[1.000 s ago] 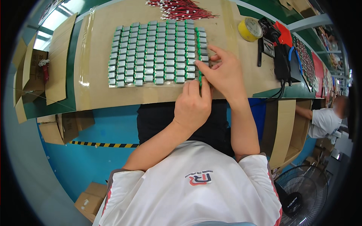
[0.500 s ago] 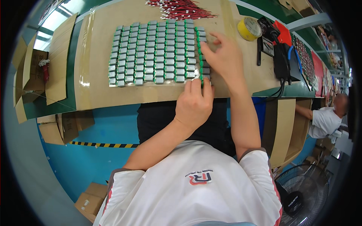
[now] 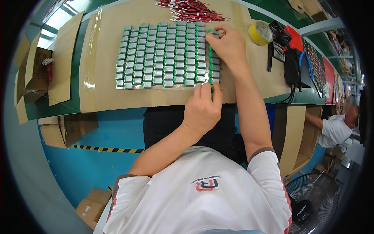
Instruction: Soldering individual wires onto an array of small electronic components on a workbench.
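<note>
While hands (image 3: 202, 109) (image 3: 230, 47) bracket module column (image 3: 214, 61), shirt (image 3: 171, 195) bears lettering (image 3: 206, 185).

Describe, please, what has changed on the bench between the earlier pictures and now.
The right hand has moved away from the body along the rightmost column of grey-and-green modules, from about its middle to its far end; whether it grips the end module is hard to tell. The left hand stays at the near end. The other columns, red wires and yellow tape roll lie as before.
</note>
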Motion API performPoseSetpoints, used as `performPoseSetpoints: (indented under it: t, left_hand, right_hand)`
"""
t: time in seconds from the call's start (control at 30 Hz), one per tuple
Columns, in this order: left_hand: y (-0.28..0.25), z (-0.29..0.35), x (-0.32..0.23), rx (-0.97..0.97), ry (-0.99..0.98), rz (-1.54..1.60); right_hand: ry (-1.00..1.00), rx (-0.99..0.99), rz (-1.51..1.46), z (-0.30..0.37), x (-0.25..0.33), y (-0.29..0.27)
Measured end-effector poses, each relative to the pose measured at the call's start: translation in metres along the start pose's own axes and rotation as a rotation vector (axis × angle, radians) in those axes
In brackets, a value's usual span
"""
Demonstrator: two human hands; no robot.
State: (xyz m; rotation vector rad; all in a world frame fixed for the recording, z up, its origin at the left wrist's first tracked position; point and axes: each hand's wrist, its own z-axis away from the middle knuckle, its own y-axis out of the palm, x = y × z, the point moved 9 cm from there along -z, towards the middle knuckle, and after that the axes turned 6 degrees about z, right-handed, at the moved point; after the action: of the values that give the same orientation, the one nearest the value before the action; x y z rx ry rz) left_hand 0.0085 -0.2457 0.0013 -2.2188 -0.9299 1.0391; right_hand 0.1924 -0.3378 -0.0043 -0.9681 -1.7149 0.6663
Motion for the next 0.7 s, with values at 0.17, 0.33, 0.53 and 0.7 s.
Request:
performPoseSetpoints:
  t: [0.17,0.33,0.53,0.7]
  left_hand:
    - [-0.001,-0.007,0.005,-0.008,-0.019,-0.03]
    - [-0.002,-0.012,0.008,-0.022,-0.027,-0.009]
    - [0.001,-0.012,0.008,-0.026,-0.023,-0.002]
    - [0.001,-0.013,0.007,-0.031,-0.02,-0.021]
  right_hand:
    - [-0.006,-0.02,-0.076,-0.009,-0.003,0.003]
    - [-0.002,0.037,-0.12,-0.014,-0.004,0.01]
    - [0.0,0.057,-0.186,-0.013,-0.013,0.012]
    - [0.019,0.087,-0.219,-0.008,-0.018,0.011]
